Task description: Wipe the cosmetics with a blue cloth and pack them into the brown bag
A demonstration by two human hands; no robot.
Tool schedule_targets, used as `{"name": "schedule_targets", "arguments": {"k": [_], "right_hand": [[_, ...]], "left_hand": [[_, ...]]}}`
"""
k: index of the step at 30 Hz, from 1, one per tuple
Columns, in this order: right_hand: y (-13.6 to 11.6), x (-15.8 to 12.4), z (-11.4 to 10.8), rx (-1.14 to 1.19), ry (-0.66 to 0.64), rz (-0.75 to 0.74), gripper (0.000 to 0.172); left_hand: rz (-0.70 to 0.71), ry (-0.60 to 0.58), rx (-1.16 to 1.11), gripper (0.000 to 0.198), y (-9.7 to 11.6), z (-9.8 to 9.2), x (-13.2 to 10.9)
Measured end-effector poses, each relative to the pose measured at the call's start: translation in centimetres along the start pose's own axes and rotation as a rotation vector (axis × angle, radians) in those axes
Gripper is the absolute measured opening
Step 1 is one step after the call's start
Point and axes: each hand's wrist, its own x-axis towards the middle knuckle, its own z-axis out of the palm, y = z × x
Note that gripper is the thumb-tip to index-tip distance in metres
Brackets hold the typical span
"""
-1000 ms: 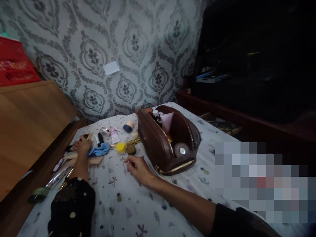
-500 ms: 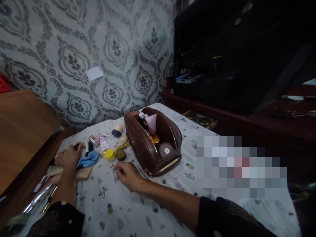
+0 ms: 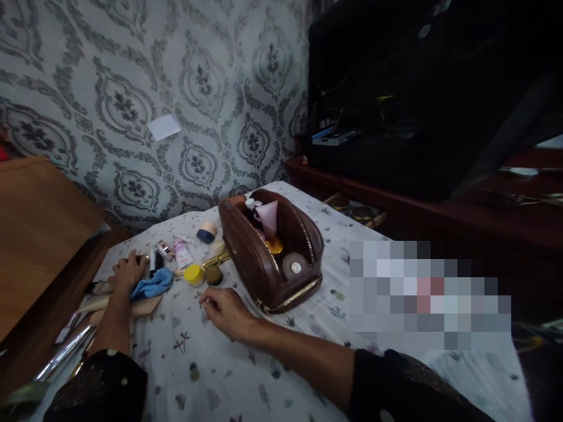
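Note:
At the left of the table my left hand [image 3: 127,269] reaches in among small cosmetics, its fingers bent over something small that I cannot make out. A blue cloth [image 3: 152,283] lies against its wrist side, and a black-and-white tube [image 3: 155,261] is just beyond the fingertips. My right hand [image 3: 226,310] rests on the cloth with loosely curled fingers and nothing visible in them. Near it are a yellow-lidded jar [image 3: 194,275] and a round dark-olive-topped item [image 3: 213,275]. Right of these stands a brown toiletry bag [image 3: 246,252], unzipped, with a pink tube [image 3: 268,218] and a white-capped bottle [image 3: 250,203] inside.
A pink-and-white tube [image 3: 182,252] and a blue-and-cream jar [image 3: 206,232] lie toward the wall. Silver and gold slim items [image 3: 61,354] lie by my left forearm. A wooden panel [image 3: 44,228] rises at the left; a pixelated patch covers the table's right side.
My left hand has shifted slightly, and the dark item at its fingertips no longer shows clearly. My right hand and the bag stay in place; the view has turned a little.

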Motion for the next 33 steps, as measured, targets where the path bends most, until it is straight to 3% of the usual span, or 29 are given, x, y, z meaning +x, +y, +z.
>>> {"name": "schedule_targets", "arguments": {"k": [5,10,20,28,33], "right_hand": [[0.3,0.2,0.2,0.037,-0.024,-0.018,0.026],[0.4,0.3,0.0,0.083,-0.034,-0.063,0.02],[0.6,0.2,0.2,0.103,-0.027,-0.052,0.02],[0.2,0.1,0.0,0.085,-0.027,-0.051,0.02],[0.2,0.0,0.0,0.089,-0.026,-0.038,0.023]], "left_hand": [[-0.067,0.024,0.053,0.063,0.4,-0.3,-0.9],[-0.128,0.024,0.064,0.039,-1.1,0.0,-0.1],[-0.088,0.036,0.018,0.037,-1.9,0.7,0.0],[0.102,0.123,-0.014,0.041,0.0,-0.9,-2.8],[0.346,0.046,-0.071,0.039,2.6,-0.9,-5.9]]}}
